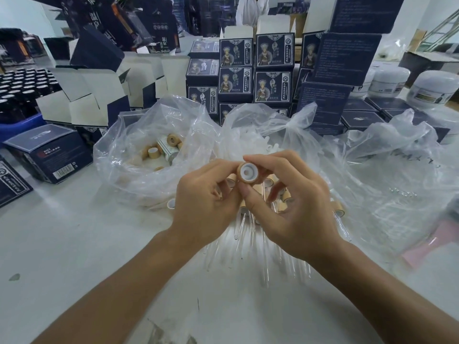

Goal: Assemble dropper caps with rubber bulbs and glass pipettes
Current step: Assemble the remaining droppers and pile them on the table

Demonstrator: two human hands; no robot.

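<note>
A tan dropper cap [247,173] with a white inner ring and a centre hole faces me, held above the table. My right hand [293,207] pinches it between thumb and fingertips. My left hand [208,197] touches its left side with thumb and forefinger, the other fingers curled. Under my hands lies a heap of assembled droppers [280,194] with tan caps, their glass pipettes [238,234] pointing toward me. A clear bag [139,167] at the left holds loose tan caps [152,152]. Another bag [250,137] behind my hands holds white rubber bulbs [269,147].
Dark blue product boxes [273,53] are stacked behind the bags, and open white-lined cartons [99,95] stand at the back left. A blue box [49,152] lies at the left. White jars [432,89] stand at the far right. Crumpled plastic [397,175] covers the right.
</note>
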